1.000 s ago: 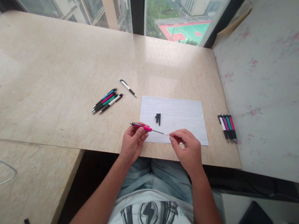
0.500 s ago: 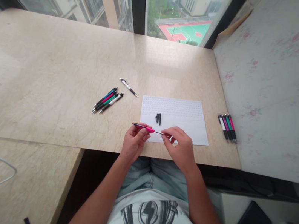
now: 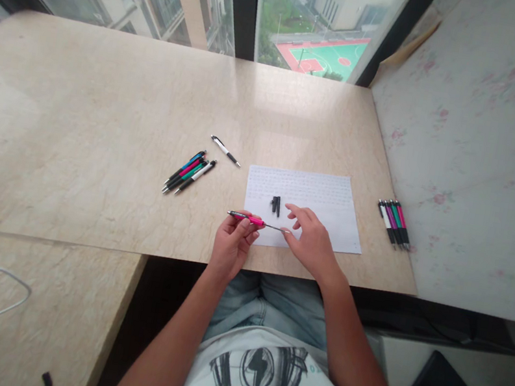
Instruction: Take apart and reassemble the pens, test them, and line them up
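Observation:
My left hand (image 3: 233,243) is closed around the pink barrel of a pen (image 3: 255,221), its black clicker end pointing left. Out of the barrel's right end sticks a thin dark refill (image 3: 274,227), bare along its length. Beside the refill's tip is my right hand (image 3: 309,241), fingers apart and holding nothing; the thumb is close to the tip, and whether it touches cannot be made out. Small black pen parts (image 3: 276,206) lie on the sheet of lined, written paper (image 3: 311,195) just beyond both hands.
Left of the paper lies a bunch of several coloured pens (image 3: 189,173), with a single white and black pen (image 3: 225,151) behind it. Several more pens (image 3: 394,224) lie in a row near the right wall. A white cable (image 3: 2,271) loops at lower left.
My right fingers have opened, the index finger lifting off the refill toward the small black parts. My left hand still holds the pen in nearly the same place. The view has shifted slightly.

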The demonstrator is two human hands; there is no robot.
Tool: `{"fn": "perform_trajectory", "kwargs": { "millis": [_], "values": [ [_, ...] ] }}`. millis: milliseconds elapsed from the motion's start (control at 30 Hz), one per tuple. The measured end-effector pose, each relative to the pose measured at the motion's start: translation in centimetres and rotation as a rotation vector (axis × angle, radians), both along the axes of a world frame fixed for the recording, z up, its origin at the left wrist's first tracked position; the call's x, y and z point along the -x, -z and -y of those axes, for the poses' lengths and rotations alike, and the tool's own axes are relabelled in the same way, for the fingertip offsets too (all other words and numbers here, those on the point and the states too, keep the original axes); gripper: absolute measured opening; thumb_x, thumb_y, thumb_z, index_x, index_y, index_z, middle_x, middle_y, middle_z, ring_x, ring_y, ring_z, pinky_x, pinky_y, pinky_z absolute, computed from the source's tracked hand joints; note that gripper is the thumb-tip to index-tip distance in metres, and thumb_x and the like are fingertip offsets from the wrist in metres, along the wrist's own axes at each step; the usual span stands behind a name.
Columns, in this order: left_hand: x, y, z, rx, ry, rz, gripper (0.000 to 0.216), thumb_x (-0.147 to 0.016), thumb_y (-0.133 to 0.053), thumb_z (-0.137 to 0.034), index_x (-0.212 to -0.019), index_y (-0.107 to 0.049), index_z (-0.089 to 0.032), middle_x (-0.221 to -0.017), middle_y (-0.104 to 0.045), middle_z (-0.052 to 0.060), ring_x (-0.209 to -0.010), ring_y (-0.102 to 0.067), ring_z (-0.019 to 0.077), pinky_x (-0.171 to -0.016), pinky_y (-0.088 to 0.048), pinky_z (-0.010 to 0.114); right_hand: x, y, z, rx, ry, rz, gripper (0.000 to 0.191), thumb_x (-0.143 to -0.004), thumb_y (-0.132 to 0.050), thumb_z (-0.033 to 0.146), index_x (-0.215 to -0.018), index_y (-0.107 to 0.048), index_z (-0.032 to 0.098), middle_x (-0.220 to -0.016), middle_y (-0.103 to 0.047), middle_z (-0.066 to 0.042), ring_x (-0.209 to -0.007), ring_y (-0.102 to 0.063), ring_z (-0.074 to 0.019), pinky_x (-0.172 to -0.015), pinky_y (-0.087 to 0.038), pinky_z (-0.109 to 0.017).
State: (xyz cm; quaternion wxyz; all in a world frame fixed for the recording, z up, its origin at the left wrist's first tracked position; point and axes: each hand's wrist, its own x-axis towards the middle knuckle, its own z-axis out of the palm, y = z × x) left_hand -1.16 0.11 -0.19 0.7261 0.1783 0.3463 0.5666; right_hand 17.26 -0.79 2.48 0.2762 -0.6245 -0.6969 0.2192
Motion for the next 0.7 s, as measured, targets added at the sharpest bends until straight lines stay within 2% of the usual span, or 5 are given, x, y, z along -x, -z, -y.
{"fn": "perform_trajectory", "kwargs": {
  "millis": [133,267,400,533,700],
  "values": [
    [0.0,-0.1,0.1,0.003,0.001,0.004,0.026,-0.076,-0.083,-0.028,-0.095,-0.068,-0.019,-0.091,-0.075,0.004,-0.081,-0.072,0.0126,-0.065,-0.054,0.017,0.6,0.5,-2.2,0.056,0.009,0.213,0.058,-0.087,-0.064,0.029,-0.142,-0.049,0.021,-0.117,-0.059,-0.013,-0.101,-0.061,-0.0267,-0.083,-0.053,-0.040],
    [0.0,-0.2,0.1,0.008,0.002,0.002,0.026,-0.076,-0.082,-0.028,-0.095,-0.068,-0.018,-0.091,-0.074,0.004,-0.080,-0.072,0.0123,-0.065,-0.054,0.017,1.1,0.0,-3.8,0.137,-0.021,0.363,0.057,-0.089,-0.063,0.035,-0.142,-0.050,0.020,-0.117,-0.059,-0.014,-0.104,-0.060,-0.0284,-0.081,-0.051,-0.037],
    [0.0,-0.2,0.1,0.014,0.001,0.012,0.027,-0.075,-0.083,-0.028,-0.094,-0.068,-0.018,-0.089,-0.074,0.003,-0.078,-0.072,0.0116,-0.064,-0.053,0.017,0.7,-0.4,-4.4,0.168,-0.018,0.429,0.046,-0.090,-0.059,0.027,-0.135,-0.055,0.019,-0.113,-0.061,-0.014,-0.106,-0.059,-0.0284,-0.080,-0.049,-0.035],
    [0.0,-0.2,0.0,0.019,0.002,0.013,0.027,-0.074,-0.084,-0.029,-0.094,-0.068,-0.018,-0.088,-0.074,0.003,-0.078,-0.071,0.0110,-0.063,-0.053,0.016,-0.2,-0.3,-4.3,0.174,0.036,0.434,0.037,-0.090,-0.051,0.016,-0.126,-0.060,0.019,-0.110,-0.065,-0.012,-0.098,-0.061,-0.0247,-0.077,-0.047,-0.033],
    [-0.1,-0.2,0.0,0.025,-0.002,-0.001,0.028,-0.074,-0.084,-0.029,-0.094,-0.068,-0.018,-0.088,-0.074,0.003,-0.079,-0.071,0.0113,-0.064,-0.053,0.016,-1.1,0.3,-3.6,0.120,0.112,0.359,0.033,-0.086,-0.051,0.010,-0.115,-0.065,0.020,-0.104,-0.067,-0.010,-0.092,-0.063,-0.0231,-0.074,-0.047,-0.032]
  ]
}}
